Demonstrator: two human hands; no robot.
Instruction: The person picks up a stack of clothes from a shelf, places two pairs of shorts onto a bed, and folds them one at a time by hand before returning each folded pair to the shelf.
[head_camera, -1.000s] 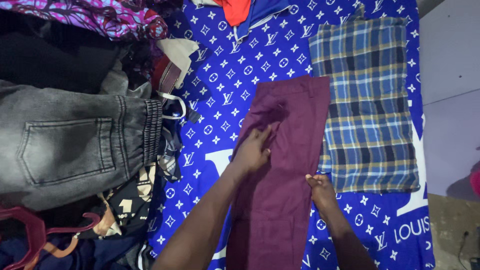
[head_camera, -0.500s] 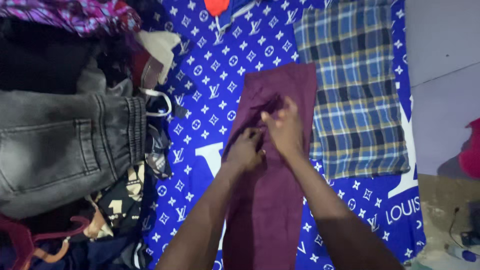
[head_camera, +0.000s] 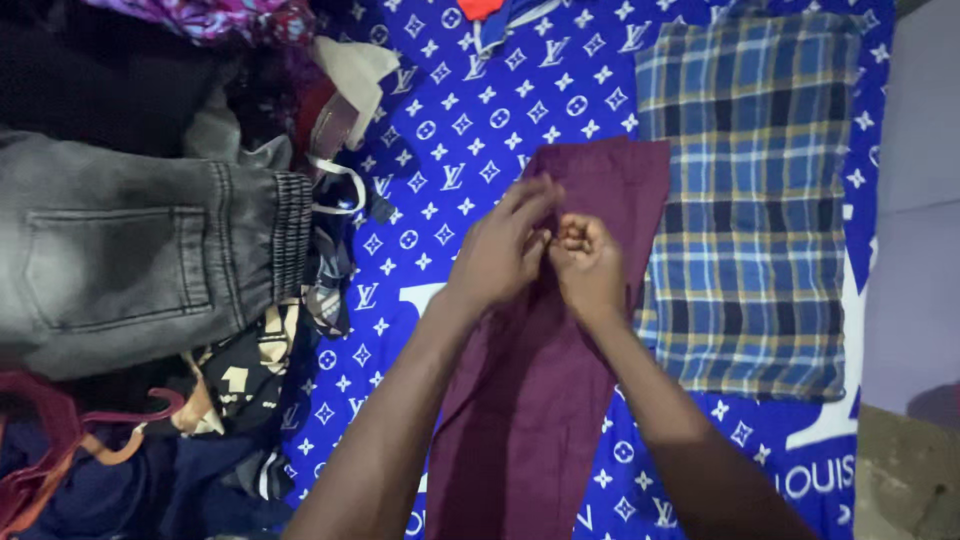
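maroon trousers (head_camera: 560, 380) lie lengthwise on the blue sheet (head_camera: 440, 130), waistband at the far end, legs running toward the near edge & out of frame. cloth looks soft, matte, lightly creased, folded into a long narrow strip. both hands meet over the upper part, a bit below the waistband. left hand (head_camera: 500, 250) is spread fairly wide, fingers long & loosely curved, tips touching the fabric by the centre seam. right hand (head_camera: 590, 262) is bunched narrow, fingertips pinched on a small bit of the cloth, prob at the fly or a fold; can't tell exactly what's nipped. held that way the fabric stays flat under one hand while the other grips it.

just right of the trousers, touching along the edge, a folded plaid cloth (head_camera: 745, 200), blue w/ yellow & white lines, neat rectangle, woven look. the sheet is bright blue w/ white star & flower prints, smooth. far left: grey jeans (head_camera: 140, 260), thick faded denim, back pocket up, ribbed elastic waist. near left a dark pile of clothes (head_camera: 190, 440) w/ a reddish hanger (head_camera: 60, 430). far left corner, a pink-purple patterned cloth (head_camera: 210, 15).
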